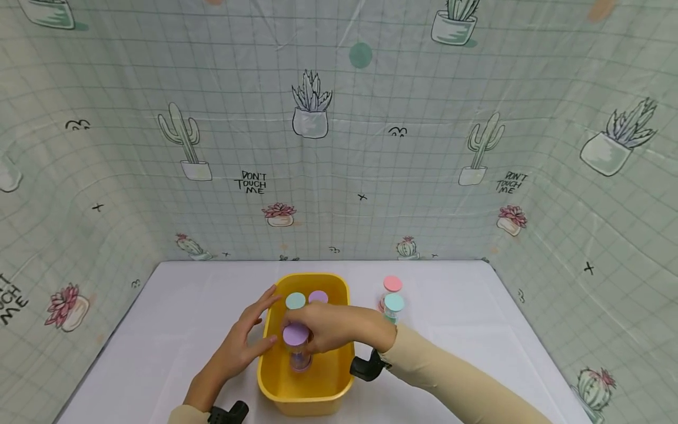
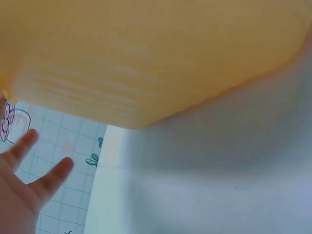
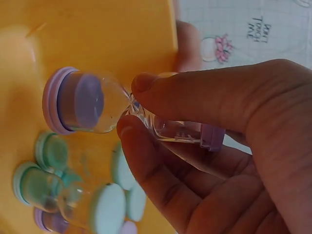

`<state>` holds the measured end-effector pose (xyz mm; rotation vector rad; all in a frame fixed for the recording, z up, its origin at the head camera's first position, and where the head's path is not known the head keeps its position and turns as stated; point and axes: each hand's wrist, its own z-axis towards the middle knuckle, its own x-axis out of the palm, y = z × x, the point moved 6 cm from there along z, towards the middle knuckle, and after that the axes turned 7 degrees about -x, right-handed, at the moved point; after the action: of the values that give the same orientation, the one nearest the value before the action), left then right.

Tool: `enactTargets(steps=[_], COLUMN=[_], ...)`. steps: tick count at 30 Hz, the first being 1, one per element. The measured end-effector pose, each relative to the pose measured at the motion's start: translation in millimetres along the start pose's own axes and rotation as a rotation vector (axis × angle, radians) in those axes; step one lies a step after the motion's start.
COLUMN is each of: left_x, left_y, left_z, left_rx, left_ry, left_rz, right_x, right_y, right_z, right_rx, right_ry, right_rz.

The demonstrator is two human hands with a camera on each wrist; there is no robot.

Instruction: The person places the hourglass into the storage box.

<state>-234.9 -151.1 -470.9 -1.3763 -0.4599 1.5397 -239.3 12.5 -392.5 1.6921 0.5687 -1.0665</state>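
Note:
Thumb and forefinger of my right hand (image 1: 336,327) pinch a purple-capped sand timer (image 1: 295,334) at its narrow glass waist. In the right wrist view, purple sand (image 3: 88,101) sits in its far bulb. The timer is upright within the yellow bin (image 1: 304,407). My left hand (image 1: 235,347) lies at the bin's left rim with fingers spread, thumb over the edge; firm contact is hard to tell. Farther back in the bin stand mint timers (image 3: 36,187) and another purple-capped timer (image 1: 318,296), partly hidden by the right hand.
Right of the bin, a pink-capped timer (image 1: 392,284) and a mint-capped timer (image 1: 394,302) stand on the white table (image 1: 450,330), partly behind the right forearm. A patterned cloth backdrop (image 1: 328,165) encloses the back and sides.

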Motion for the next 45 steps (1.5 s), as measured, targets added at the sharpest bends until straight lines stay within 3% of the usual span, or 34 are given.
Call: enactTargets(steps=[5, 18, 27, 34, 45], left_x=[-4.3, -6.7, -2.2, 0.8, 1.5], left_y=[0.3, 4.6, 8.5, 7.8, 7.3], left_z=[-0.3, 0.5, 0.3, -0.1, -1.3], left_rx=[0.044, 0.062, 0.051, 0.042, 0.02], left_ry=[-0.047, -0.012, 0.005, 0.02, 0.023], left_rz=[0.025, 0.031, 0.002, -0.005, 0.01], right_x=[12.0, 21.8, 27.5, 30.3, 32.8], right_y=[-2.6, -7.2, -11.4, -16.9, -13.6], right_z=[6.8, 18.5, 23.1, 29.1, 37.7], right_rx=[-0.028, -0.015, 0.046, 0.039, 0.028], right_ry=[0.023, 0.086, 0.191, 0.245, 0.25], right_rz=[-0.01, -0.003, -0.002, -0.015, -0.083])
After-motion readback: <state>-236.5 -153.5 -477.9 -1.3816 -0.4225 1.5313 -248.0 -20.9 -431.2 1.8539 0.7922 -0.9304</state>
